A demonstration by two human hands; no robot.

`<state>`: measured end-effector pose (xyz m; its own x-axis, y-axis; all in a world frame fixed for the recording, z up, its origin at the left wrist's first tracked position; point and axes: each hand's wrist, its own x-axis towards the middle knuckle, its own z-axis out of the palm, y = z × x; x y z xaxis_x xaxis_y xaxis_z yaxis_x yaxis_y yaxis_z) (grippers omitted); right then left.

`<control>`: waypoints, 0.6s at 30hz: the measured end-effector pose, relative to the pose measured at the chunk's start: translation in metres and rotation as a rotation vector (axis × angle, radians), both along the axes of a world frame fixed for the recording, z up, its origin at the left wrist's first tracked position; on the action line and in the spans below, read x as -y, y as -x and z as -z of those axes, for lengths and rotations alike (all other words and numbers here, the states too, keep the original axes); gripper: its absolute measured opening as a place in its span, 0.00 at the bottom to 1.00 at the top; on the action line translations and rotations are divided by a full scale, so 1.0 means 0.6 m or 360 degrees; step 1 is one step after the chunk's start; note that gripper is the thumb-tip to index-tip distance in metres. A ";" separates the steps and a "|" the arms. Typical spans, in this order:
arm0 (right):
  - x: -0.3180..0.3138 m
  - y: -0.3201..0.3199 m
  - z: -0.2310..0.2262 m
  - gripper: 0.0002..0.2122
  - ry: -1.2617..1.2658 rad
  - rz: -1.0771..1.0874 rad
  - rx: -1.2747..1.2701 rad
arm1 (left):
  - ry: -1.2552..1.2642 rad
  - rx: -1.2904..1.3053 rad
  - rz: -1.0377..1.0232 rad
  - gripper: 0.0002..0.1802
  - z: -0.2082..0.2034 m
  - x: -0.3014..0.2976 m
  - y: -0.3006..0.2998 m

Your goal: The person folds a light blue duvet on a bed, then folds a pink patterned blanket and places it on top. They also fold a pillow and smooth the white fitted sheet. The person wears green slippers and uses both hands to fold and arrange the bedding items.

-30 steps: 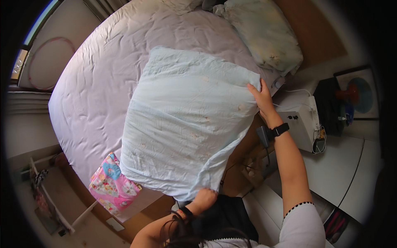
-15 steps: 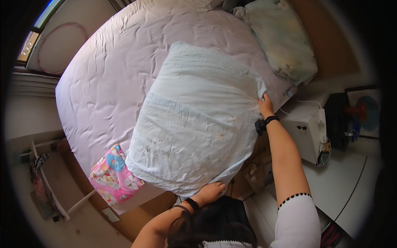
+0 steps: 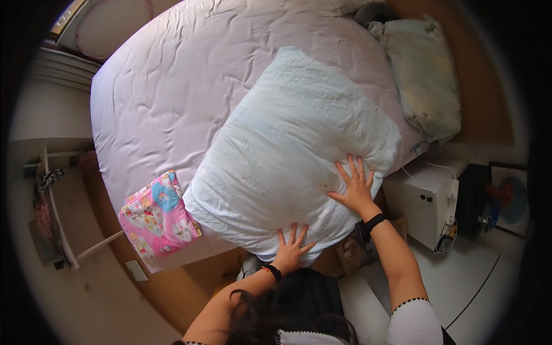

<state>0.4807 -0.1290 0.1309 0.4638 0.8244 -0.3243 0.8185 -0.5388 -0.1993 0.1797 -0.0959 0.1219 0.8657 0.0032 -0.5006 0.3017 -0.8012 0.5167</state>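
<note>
A pale blue quilt (image 3: 276,144), folded into a thick bundle, lies at the near right of the bed and overhangs its near edge. My left hand (image 3: 291,253) rests on the quilt's near edge, fingers spread. Farther to the right, my right hand (image 3: 356,187) presses flat on its right part with the fingers wide apart. Neither hand grips the cloth. A folded pink cloth with cartoon prints (image 3: 160,215) touches the quilt's lower left corner.
The bed (image 3: 155,103) has a wrinkled lilac sheet. A pale green pillow (image 3: 428,75) lies at the far right. Beside the bed stand a white cabinet (image 3: 411,213) with a power strip (image 3: 453,195) and cables, and a fan (image 3: 506,190). A rack (image 3: 60,213) is at left.
My right hand has let go of the quilt's right edge and moved nearer, now flat on top. My left hand has opened out. The quilt's right corner lies spread out.
</note>
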 end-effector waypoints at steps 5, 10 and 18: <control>0.016 -0.032 0.077 0.48 0.0186 0.0003 0.0024 | -0.0255 -0.0239 0.0098 0.29 0.065 0.040 -0.036; 0.016 -0.040 0.089 0.47 0.0167 -0.0036 -0.0045 | -0.0340 -0.0145 0.0057 0.33 0.068 0.041 -0.031; 0.070 -0.080 0.066 0.41 -0.0451 0.0302 -0.0243 | 0.1069 0.0190 -0.0973 0.22 -0.025 -0.084 0.046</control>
